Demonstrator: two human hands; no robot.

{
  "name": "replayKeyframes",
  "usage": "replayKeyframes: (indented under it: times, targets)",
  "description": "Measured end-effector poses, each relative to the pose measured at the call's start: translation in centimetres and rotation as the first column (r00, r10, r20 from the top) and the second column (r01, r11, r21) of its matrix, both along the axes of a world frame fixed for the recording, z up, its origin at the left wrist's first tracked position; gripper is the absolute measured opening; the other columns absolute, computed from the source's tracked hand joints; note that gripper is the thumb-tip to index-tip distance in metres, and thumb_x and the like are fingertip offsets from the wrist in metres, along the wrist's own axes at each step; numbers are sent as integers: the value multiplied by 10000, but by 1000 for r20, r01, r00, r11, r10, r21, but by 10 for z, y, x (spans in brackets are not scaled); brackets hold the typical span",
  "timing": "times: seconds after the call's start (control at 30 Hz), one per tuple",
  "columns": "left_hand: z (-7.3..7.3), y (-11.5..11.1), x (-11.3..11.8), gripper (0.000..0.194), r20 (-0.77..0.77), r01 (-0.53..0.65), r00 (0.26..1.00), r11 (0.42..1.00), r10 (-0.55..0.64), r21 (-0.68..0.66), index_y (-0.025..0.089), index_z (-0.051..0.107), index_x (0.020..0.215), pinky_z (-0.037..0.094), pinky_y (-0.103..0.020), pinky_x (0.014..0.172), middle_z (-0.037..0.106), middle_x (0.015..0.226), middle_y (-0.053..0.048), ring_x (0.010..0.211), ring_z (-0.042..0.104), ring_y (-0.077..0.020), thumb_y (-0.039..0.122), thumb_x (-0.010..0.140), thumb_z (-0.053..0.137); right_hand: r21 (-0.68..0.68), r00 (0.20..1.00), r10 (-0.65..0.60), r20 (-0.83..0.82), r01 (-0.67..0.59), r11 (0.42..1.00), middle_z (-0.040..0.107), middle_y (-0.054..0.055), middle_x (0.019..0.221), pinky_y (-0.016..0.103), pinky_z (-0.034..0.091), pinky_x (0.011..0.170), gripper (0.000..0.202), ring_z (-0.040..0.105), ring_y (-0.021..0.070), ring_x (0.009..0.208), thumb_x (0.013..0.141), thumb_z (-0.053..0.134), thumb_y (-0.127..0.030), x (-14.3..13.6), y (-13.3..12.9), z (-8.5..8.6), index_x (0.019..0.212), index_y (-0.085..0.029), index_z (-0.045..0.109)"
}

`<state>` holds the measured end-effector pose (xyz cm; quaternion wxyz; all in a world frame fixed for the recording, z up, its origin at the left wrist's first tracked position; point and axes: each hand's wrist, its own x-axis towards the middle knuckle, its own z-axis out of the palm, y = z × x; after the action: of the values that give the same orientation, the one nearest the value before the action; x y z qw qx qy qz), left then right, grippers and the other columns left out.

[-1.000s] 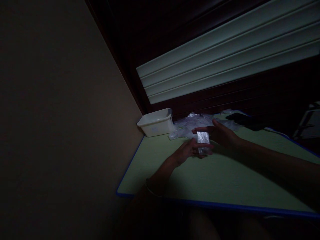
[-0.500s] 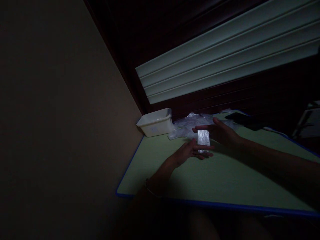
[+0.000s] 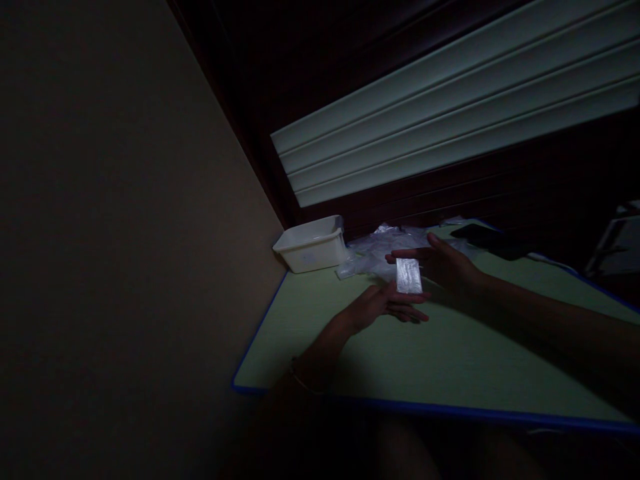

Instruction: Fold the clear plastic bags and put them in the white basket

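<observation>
A small, rectangular, shiny silvery packet (image 3: 409, 276) is held up between both my hands over the table. My left hand (image 3: 383, 305) comes from below, its index finger along the packet's lower edge and the other fingers stretched out beneath. From the right, my right hand (image 3: 445, 265) reaches the packet's upper edge and right side with its fingers, while its thumb points up, apart from the packet. Dim light hides the exact contact of the fingertips. Behind the hands lies a heap of clear plastic bags (image 3: 383, 245).
A white plastic bin (image 3: 313, 257) stands at the table's back left corner, against the wall (image 3: 150, 253). Toward the back right lies a dark flat object (image 3: 493, 241). The pale green table (image 3: 450, 360) has a blue edge. White slatted panels (image 3: 425, 107) rise behind.
The packet has shifted slightly and shows more of its face. My left fingers, which crossed in front of its lower part, now lie at and below its lower edge. My right hand has barely moved.
</observation>
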<state>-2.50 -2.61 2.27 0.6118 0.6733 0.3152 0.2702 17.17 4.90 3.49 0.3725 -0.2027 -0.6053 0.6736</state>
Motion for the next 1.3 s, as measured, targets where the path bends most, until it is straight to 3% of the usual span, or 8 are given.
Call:
replayKeyframes:
  times: [0.93, 1.13, 1.3]
  targets:
    - [0, -2, -1, 787, 8, 27, 1000, 998, -28, 51, 64, 542, 1317, 435, -464, 948, 696, 1053, -219, 1015, 657, -269, 661, 915, 224, 22, 1000, -19, -13, 19, 1000, 646, 100, 1274, 582, 220, 1118, 699, 444, 389, 1301, 831, 298, -748, 1, -3, 5, 1078, -244, 715]
    - [-4, 2, -7, 633, 23, -112, 994, 993, 111, 42, 97, 715, 942, 470, -391, 875, 682, 1092, -188, 916, 647, -235, 680, 805, 510, 53, 998, -55, -8, 55, 997, 649, 110, 1269, 588, 269, 1080, 716, 475, 383, 1276, 845, 294, -733, 1, -1, 5, 1141, -220, 697]
    - [-3, 8, -12, 646, 193, -223, 958, 974, 210, 45, 109, 723, 762, 454, -383, 870, 687, 1000, -152, 871, 625, -222, 729, 743, 543, 36, 999, -34, -27, 35, 999, 654, 120, 1259, 585, 244, 1098, 697, 493, 375, 1265, 861, 300, -707, -3, 0, 1, 1119, -207, 712]
